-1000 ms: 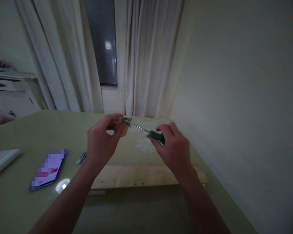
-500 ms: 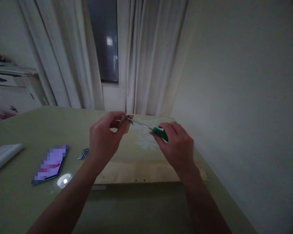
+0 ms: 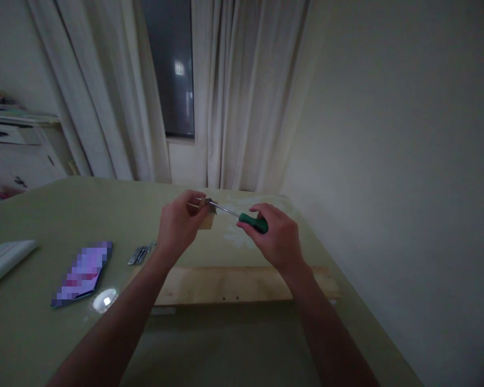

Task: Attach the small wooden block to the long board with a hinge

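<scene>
My right hand [image 3: 277,232] is closed round the green handle of a screwdriver [image 3: 253,222]. Its thin metal shaft slants up to the left, and the tip meets a small dark metal fitting [image 3: 212,205]. That fitting sits at a small pale wooden block [image 3: 207,221], pinched between the thumb and fingers of my left hand [image 3: 179,221]. How the fitting joins the block is too small to make out. Both hands are raised above the table, beyond a long wooden board [image 3: 226,284] with two small dark holes near its front edge.
Small metal hardware pieces [image 3: 139,255] lie left of my left forearm. Further left are a phone [image 3: 83,273] with a blurred screen, a shiny round spot [image 3: 104,300] and a white object [image 3: 8,260]. The green-covered table [image 3: 116,209] borders a wall at right; curtains [image 3: 254,102] hang behind.
My right hand and the screwdriver have shifted left, closer to my left hand. My left hand has moved slightly right and down, and more of the wooden block shows below its fingers.
</scene>
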Motion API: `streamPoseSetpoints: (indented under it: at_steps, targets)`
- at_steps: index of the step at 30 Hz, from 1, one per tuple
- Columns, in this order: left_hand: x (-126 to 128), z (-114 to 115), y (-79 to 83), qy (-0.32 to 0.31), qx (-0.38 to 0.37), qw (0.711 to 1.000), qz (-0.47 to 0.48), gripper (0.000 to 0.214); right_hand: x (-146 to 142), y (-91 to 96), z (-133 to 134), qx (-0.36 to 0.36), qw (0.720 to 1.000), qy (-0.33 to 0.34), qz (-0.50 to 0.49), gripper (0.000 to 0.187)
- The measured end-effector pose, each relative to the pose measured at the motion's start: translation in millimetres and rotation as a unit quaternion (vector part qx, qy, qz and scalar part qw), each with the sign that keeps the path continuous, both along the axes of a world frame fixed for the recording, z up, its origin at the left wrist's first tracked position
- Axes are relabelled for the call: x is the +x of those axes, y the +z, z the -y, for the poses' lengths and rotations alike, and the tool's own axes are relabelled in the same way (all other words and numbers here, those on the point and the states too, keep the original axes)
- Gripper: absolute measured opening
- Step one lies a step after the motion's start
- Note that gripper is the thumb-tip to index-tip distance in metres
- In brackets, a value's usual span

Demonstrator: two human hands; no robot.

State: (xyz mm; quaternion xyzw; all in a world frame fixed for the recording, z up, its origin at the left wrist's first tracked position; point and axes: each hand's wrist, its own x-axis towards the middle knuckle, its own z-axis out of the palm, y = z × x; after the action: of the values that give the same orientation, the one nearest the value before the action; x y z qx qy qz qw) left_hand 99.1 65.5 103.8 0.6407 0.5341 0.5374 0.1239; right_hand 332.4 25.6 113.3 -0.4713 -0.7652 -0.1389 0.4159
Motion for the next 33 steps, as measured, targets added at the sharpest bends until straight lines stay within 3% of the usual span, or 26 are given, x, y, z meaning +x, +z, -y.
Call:
streamPoseSetpoints:
  at_steps: [3,6,9,13,16,21,25,27,30,33]
  targets:
    - [4,2,-9.5,-0.062,-0.024,0.995,0.074,0.032,2,5.9,7,0.009,0.995,-0.003,-0.103,0.037]
    - [15,16,-23.0,-0.140,-0.097,0.971,0.167,0.042,5,16.8,26,0.112,0.981,-0.029,-0.154,0.023]
    - [26,43,-36.5,-0.214,-0.192,0.933,0.218,0.045,3,25.4,49,0.191,0.965,0.007,-0.178,0.012]
    - [29,74,-51.2,-0.217,-0.237,0.928,0.187,0.044,-2,29.5,66,0.246,0.964,0.010,-0.101,0.010]
    - [26,81,-57.3,-0.202,-0.246,0.932,0.173,0.049,0,31.2,67,0.280,0.950,-0.026,-0.135,0.010]
    - [26,66,-41.7,-0.229,-0.209,0.944,0.114,0.038,8,35.6,67,0.337,0.922,-0.022,-0.188,0.011]
    - [28,45,-13.7,-0.256,-0.111,0.959,-0.058,0.023,10,35.0,70,0.365,0.916,-0.003,-0.164,0.018]
    - [28,36,-4.6,-0.266,-0.082,0.952,-0.130,0.020,11,33.5,69,0.369,0.917,0.000,-0.152,0.022]
    - [26,28,-1.4,-0.300,-0.105,0.931,-0.181,0.020,11,31.4,63,0.339,0.929,0.008,-0.149,0.023]
    - [22,21,-6.8,-0.361,-0.188,0.901,-0.152,0.027,9,29.9,53,0.295,0.947,0.009,-0.127,0.016]
